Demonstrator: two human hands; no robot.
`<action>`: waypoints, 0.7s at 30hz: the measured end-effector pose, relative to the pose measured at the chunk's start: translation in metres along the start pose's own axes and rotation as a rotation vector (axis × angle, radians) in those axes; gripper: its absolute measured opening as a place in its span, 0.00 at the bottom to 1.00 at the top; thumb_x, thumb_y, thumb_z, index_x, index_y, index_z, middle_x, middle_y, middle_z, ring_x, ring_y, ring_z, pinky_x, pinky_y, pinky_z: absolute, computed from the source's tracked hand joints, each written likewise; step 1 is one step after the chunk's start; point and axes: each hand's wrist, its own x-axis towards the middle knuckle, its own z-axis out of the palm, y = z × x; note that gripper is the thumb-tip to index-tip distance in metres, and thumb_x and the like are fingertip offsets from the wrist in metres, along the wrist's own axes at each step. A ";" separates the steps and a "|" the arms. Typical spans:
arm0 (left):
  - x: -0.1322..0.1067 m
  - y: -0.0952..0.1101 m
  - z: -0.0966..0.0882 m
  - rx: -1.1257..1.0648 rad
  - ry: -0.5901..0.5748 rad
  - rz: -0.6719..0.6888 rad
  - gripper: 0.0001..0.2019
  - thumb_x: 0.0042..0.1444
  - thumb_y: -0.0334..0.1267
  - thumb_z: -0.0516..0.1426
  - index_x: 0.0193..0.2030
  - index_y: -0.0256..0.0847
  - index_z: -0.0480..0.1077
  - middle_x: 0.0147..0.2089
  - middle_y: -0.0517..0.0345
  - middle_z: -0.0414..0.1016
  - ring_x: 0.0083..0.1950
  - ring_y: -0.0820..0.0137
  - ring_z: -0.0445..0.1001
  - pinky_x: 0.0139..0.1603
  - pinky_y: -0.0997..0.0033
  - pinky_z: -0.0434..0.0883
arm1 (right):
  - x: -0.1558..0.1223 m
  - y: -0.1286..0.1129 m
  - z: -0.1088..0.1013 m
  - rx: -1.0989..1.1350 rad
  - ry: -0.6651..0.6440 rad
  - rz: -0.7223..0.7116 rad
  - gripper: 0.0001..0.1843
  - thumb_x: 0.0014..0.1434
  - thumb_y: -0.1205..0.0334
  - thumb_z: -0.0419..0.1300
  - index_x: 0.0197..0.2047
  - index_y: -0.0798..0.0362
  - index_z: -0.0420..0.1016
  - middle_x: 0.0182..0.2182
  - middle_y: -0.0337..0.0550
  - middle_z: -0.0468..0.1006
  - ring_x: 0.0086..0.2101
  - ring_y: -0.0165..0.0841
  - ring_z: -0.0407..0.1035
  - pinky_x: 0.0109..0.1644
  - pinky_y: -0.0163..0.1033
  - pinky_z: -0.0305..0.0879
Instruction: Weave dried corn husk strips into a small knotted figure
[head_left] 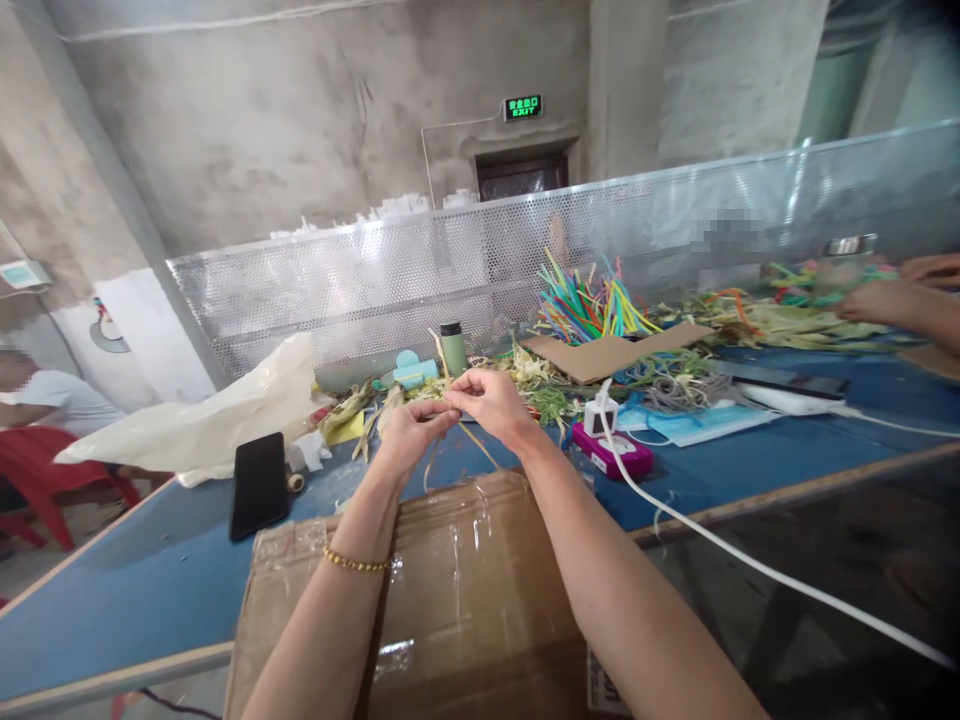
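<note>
My left hand (411,428) and my right hand (489,398) meet above the blue table (150,590), fingers pinched together on thin pale straw strips (442,445) that hang down between them. A gold bracelet (356,563) circles my left wrist. Both forearms pass over a taped cardboard box (465,600) at the table's near edge. Loose dried husks and straw (540,385) lie just beyond my hands.
A black phone (259,484) lies left, beside a cream plastic bag (217,415). A magenta power strip (611,450) with a white cable sits right. Coloured strips (592,305), cardboard, a green bottle (452,347) and a perforated metal screen stand behind. Another person's hands (900,295) work far right.
</note>
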 end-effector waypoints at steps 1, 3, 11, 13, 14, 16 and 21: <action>0.000 0.001 0.001 0.006 0.004 0.005 0.12 0.43 0.44 0.69 0.29 0.36 0.81 0.23 0.59 0.72 0.26 0.73 0.62 0.29 0.71 0.57 | 0.000 0.000 0.001 -0.019 0.011 -0.014 0.08 0.51 0.59 0.66 0.28 0.55 0.76 0.24 0.40 0.77 0.25 0.29 0.67 0.30 0.35 0.61; -0.001 0.002 0.002 0.015 -0.004 0.003 0.12 0.43 0.44 0.68 0.27 0.36 0.80 0.22 0.58 0.72 0.26 0.73 0.63 0.30 0.71 0.58 | 0.000 -0.001 0.002 -0.049 0.024 -0.038 0.07 0.51 0.61 0.65 0.27 0.55 0.75 0.24 0.40 0.77 0.25 0.29 0.67 0.30 0.35 0.61; -0.002 0.002 0.002 -0.044 -0.075 -0.020 0.09 0.43 0.41 0.67 0.23 0.36 0.79 0.22 0.58 0.72 0.27 0.73 0.63 0.31 0.70 0.58 | -0.003 0.000 0.007 -0.098 0.061 -0.121 0.05 0.53 0.63 0.63 0.27 0.53 0.72 0.24 0.40 0.77 0.26 0.30 0.68 0.33 0.36 0.62; -0.001 0.000 0.002 -0.054 -0.089 -0.013 0.09 0.44 0.41 0.67 0.21 0.36 0.78 0.22 0.58 0.71 0.27 0.73 0.63 0.31 0.70 0.58 | -0.003 0.002 0.008 -0.105 0.078 -0.123 0.06 0.53 0.63 0.63 0.27 0.53 0.72 0.24 0.39 0.77 0.26 0.30 0.68 0.33 0.36 0.63; -0.001 -0.002 0.002 -0.060 -0.096 -0.009 0.10 0.44 0.41 0.67 0.21 0.37 0.78 0.22 0.58 0.71 0.27 0.73 0.63 0.31 0.70 0.58 | -0.003 0.002 0.008 -0.105 0.086 -0.119 0.06 0.53 0.62 0.63 0.27 0.53 0.72 0.24 0.39 0.76 0.27 0.30 0.68 0.34 0.36 0.63; 0.000 -0.005 0.001 -0.083 -0.099 -0.011 0.11 0.45 0.42 0.67 0.21 0.36 0.77 0.22 0.58 0.71 0.27 0.73 0.63 0.31 0.70 0.59 | -0.002 0.004 0.010 -0.098 0.102 -0.105 0.06 0.53 0.62 0.63 0.28 0.53 0.72 0.25 0.39 0.76 0.27 0.31 0.68 0.34 0.36 0.63; 0.002 -0.007 -0.003 -0.251 -0.123 -0.064 0.13 0.44 0.44 0.69 0.27 0.33 0.80 0.25 0.54 0.74 0.27 0.73 0.65 0.30 0.70 0.59 | 0.002 0.007 0.010 -0.093 0.123 -0.072 0.05 0.54 0.61 0.63 0.30 0.52 0.71 0.25 0.40 0.77 0.26 0.32 0.70 0.34 0.37 0.65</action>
